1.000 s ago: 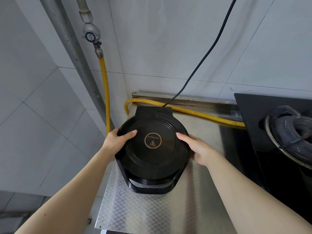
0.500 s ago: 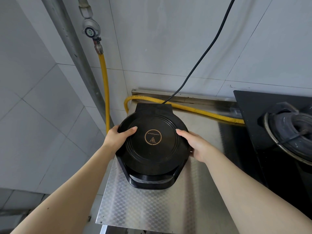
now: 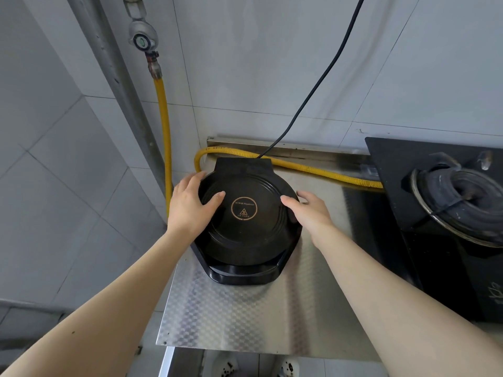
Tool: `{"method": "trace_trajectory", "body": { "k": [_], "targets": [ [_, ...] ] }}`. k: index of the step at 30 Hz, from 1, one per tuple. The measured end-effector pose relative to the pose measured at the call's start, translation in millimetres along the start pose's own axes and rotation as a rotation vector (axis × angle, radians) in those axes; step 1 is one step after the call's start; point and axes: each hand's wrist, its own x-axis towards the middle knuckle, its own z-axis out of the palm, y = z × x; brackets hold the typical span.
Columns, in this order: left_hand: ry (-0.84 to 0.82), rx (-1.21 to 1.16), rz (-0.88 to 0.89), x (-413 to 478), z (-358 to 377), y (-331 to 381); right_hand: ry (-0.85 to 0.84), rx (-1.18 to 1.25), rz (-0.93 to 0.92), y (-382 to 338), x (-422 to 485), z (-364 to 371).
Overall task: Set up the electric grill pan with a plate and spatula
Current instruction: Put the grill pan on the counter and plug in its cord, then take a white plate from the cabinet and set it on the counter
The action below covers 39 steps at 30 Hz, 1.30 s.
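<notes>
The round black electric grill pan (image 3: 245, 235) sits closed on the steel counter (image 3: 245, 317), its lid marked with an orange ring and its black cord (image 3: 321, 77) running up the wall. My left hand (image 3: 190, 205) grips the pan's left rim, thumb on the lid. On the opposite rim, my right hand (image 3: 310, 213) holds on, its thumb on the lid and its fingers down the side. No plate or spatula is in view.
A black gas stove (image 3: 394, 164) with a burner (image 3: 462, 202) stands right of the pan. A yellow gas hose (image 3: 163, 118) drops from a valve and runs along the wall behind the pan. The counter's left and front edges are close by.
Both hands have slid a little toward the back along the pan's rim. The pan stays in about the same spot on the counter.
</notes>
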Motion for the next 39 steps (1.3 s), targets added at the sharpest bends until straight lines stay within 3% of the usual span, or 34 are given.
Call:
{"method": "trace_trajectory", "body": {
  "k": [7, 18, 27, 39],
  "targets": [
    [-0.043, 0.085, 0.205, -25, 3, 32, 0.112, -0.136, -0.146, -12, -24, -17],
    [0.029, -0.011, 0.201, -104, 6, 84, 0.039, -0.182, -0.429, 15, -97, -79],
    [-0.020, 0.042, 0.213, -238, 37, 123, -0.062, -0.116, -0.403, 107, -176, -137],
    [-0.167, 0.110, 0.152, -326, 70, 76, -0.311, -0.117, -0.214, 185, -220, -117]
  ]
}}
